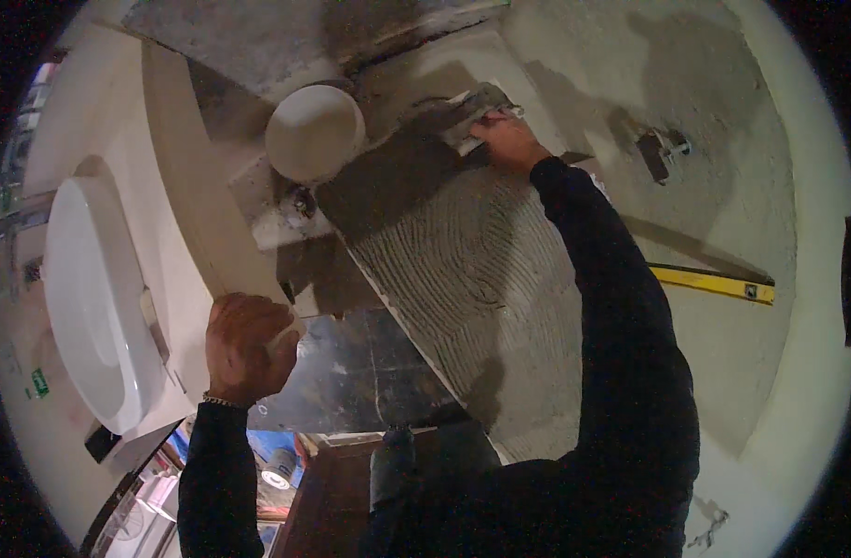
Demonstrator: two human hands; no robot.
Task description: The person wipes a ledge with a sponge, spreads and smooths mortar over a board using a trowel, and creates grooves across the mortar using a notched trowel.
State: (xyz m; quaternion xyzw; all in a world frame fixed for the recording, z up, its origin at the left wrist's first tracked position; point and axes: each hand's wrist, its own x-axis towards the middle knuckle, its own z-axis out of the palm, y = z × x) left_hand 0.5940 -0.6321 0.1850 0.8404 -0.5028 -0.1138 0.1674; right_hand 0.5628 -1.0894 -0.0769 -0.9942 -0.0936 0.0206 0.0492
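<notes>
My right hand (511, 141) reaches to the far end of a grey surface, its fingers closed on what looks like a mortar-smeared trowel (481, 100), partly hidden by the hand. Below it lies wet grey mortar (472, 251), combed into curved ridges; its far left part is in shadow and looks smoother. My left hand (249, 344) is closed around the edge of a pale countertop (179, 177). A white oval basin (100, 307) sits on that countertop, left of the hand.
A pale round lid-like thing (315, 133) stands beyond the mortar, with a pipe fitting (301, 203) near it. At right, a yellow spirit level (712, 283) rests against the plastered wall, below an opening with fittings (664, 153). A dark glossy panel (351, 367) lies between the countertop and mortar.
</notes>
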